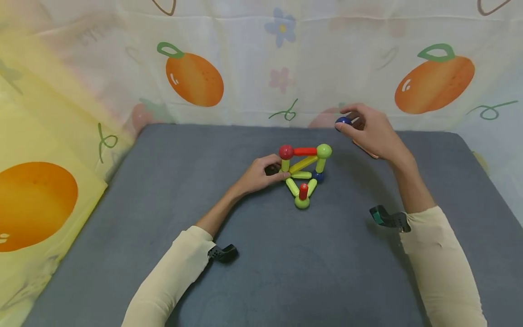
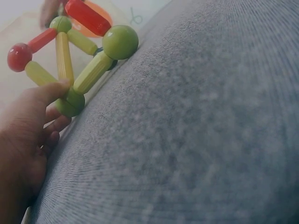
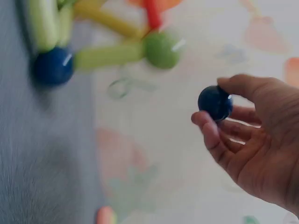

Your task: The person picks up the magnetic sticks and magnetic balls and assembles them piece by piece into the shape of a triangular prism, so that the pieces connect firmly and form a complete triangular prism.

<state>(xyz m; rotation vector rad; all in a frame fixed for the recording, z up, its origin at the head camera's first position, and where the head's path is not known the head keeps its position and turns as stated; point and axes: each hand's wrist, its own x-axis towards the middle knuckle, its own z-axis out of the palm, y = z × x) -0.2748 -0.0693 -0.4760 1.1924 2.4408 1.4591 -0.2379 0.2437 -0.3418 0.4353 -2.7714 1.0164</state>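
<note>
A toy frame of magnetic rods and balls stands on the grey table, with a red ball [image 1: 286, 152] and a green ball [image 1: 324, 151] on top, joined by a red rod [image 1: 305, 151]. A yellow rod [image 1: 303, 164] slants across it. At its lower left corner my left hand [image 1: 263, 173] grips a green ball [image 2: 71, 103], the thumb over the rod joint. The front green ball [image 1: 302, 202] carries an upright red rod [image 1: 303, 191]. To the right of the frame and raised, my right hand [image 1: 373, 131] pinches a loose dark blue ball [image 3: 215, 103] between thumb and fingertips.
Another blue ball [image 3: 53, 66] forms the frame's lower right corner. Partly hidden beneath the right hand, a thin orange edge [image 1: 365, 149] shows near the back of the table [image 1: 261, 272]. A fruit-print cloth [image 1: 245, 59] hangs behind.
</note>
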